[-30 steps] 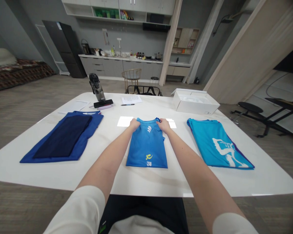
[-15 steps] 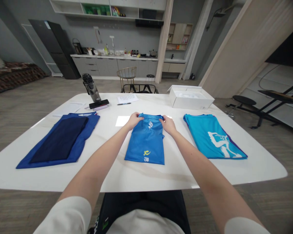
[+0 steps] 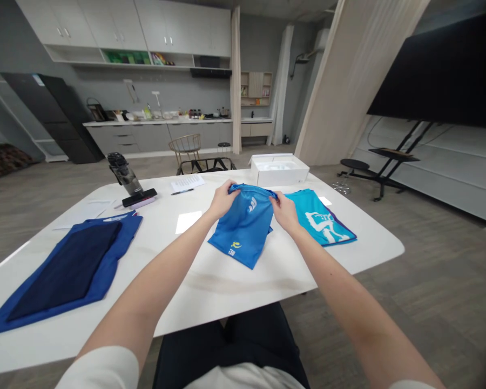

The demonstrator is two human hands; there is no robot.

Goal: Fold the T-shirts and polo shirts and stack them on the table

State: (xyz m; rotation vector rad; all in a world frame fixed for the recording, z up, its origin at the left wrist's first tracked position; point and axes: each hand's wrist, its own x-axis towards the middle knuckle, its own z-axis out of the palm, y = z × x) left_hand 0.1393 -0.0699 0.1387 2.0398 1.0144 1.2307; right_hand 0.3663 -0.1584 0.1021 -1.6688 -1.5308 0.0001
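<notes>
A folded blue shirt (image 3: 247,221) with a white logo and a small yellow mark is pinched at its far edge. My left hand (image 3: 223,200) grips the left corner of that edge, fingers closed over the fabric. On the right corner, my right hand (image 3: 284,210) is closed as well. The far edge is lifted off the white table (image 3: 210,292), while the near end hangs low at or on the tabletop. Just right of my right hand lies a folded turquoise shirt (image 3: 308,210) with a white print.
On the left, folded dark navy clothing (image 3: 68,270) rests on a blue garment (image 3: 109,270). Farther back are a handheld vacuum (image 3: 125,178), a pen (image 3: 182,191), a printed sheet (image 3: 188,185) and an open white box (image 3: 278,172). A chair (image 3: 206,165) stands behind the table.
Both hands have raised the far edge of the blue shirt off the table. The shirt has shifted closer to the turquoise one. My view has turned to the right and up.
</notes>
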